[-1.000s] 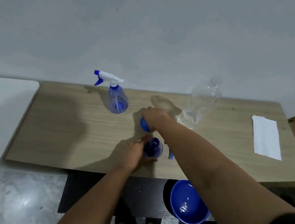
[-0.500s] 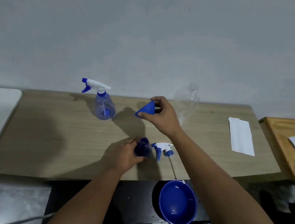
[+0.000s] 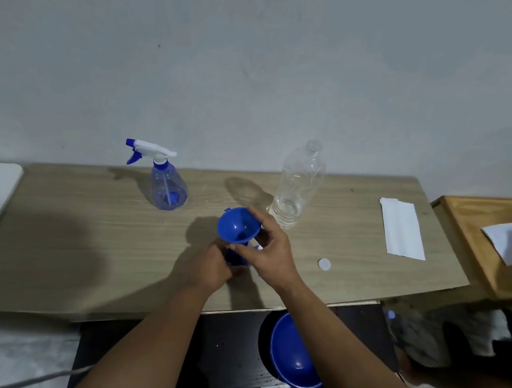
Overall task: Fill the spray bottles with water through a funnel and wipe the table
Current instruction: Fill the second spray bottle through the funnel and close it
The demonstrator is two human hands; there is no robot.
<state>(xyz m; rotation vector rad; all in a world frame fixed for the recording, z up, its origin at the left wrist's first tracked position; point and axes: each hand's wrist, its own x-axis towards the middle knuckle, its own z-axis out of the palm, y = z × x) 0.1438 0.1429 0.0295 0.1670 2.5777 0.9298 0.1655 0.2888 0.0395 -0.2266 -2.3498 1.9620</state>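
Observation:
My right hand (image 3: pixel 265 252) pinches a blue funnel (image 3: pixel 236 225) by its rim, mouth up, directly over a small blue spray bottle (image 3: pixel 234 259) with no head on it. My left hand (image 3: pixel 209 266) grips that bottle's body on the wooden table (image 3: pixel 82 253). The bottle is mostly hidden by both hands. Its white and blue spray head is almost wholly hidden behind my right hand. A second spray bottle (image 3: pixel 166 185), with its trigger head on, stands at the back left. A clear plastic water bottle (image 3: pixel 297 185) without a cap stands at the back, right of centre.
A white cap (image 3: pixel 324 263) lies on the table right of my hands. A folded white tissue (image 3: pixel 402 228) lies at the right end. A wooden tray (image 3: pixel 478 248) with a paper in it adjoins on the right. A blue bowl (image 3: pixel 292 351) sits below the table's front edge.
My right hand has brought the funnel down from mid-air, turned its mouth up and set it over the bottle in my left hand. The camera has shifted.

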